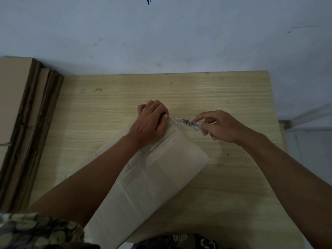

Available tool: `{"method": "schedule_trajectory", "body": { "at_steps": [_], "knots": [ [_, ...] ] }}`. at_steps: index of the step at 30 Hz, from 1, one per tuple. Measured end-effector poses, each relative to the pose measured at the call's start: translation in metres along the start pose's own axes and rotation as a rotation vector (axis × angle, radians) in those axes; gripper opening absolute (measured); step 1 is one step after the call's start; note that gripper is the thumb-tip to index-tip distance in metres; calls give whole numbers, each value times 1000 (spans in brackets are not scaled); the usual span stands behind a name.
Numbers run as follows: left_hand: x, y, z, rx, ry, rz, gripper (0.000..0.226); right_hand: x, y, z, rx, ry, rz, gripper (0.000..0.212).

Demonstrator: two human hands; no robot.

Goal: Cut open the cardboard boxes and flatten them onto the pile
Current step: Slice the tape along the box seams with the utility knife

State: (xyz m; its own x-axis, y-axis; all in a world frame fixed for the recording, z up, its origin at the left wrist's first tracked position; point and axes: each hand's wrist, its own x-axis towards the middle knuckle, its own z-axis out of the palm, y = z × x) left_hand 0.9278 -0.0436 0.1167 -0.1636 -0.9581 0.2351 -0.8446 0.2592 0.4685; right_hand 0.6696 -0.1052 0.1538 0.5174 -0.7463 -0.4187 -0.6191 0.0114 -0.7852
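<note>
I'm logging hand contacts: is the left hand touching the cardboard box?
Touching. The head view shows the left hand pressing on the far end of the cardboard box, fingers curled over its edge.

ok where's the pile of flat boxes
In the head view, the pile is at the table's left edge, left of the left hand.
</note>
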Motion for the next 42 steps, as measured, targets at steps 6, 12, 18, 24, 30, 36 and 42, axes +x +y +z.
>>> {"method": "schedule_trajectory", "body": {
  "at_steps": [6,12,18,24,30,36,42],
  "knots": [
    [0,-2,-3,12,-28,68,11,1,-4,4,-34,-52,-22,21],
    [-2,-7,-5,18,-75,149,9,5,-15,6,-47,-170,30,22],
    [-5,-8,-5,33,-78,203,13,14,-27,9,-130,-258,83,28],
    [-8,-9,-3,58,-68,237,14,13,-25,15,-158,-250,91,28],
    [-8,-10,-1,82,-59,257,15,12,-30,20,-126,-248,45,37],
    [-8,-10,2,110,-65,311,15,16,-31,29,-210,-292,5,35],
    [-6,-15,-1,103,-117,312,16,5,-25,30,-54,-387,36,39]
  ]
}}
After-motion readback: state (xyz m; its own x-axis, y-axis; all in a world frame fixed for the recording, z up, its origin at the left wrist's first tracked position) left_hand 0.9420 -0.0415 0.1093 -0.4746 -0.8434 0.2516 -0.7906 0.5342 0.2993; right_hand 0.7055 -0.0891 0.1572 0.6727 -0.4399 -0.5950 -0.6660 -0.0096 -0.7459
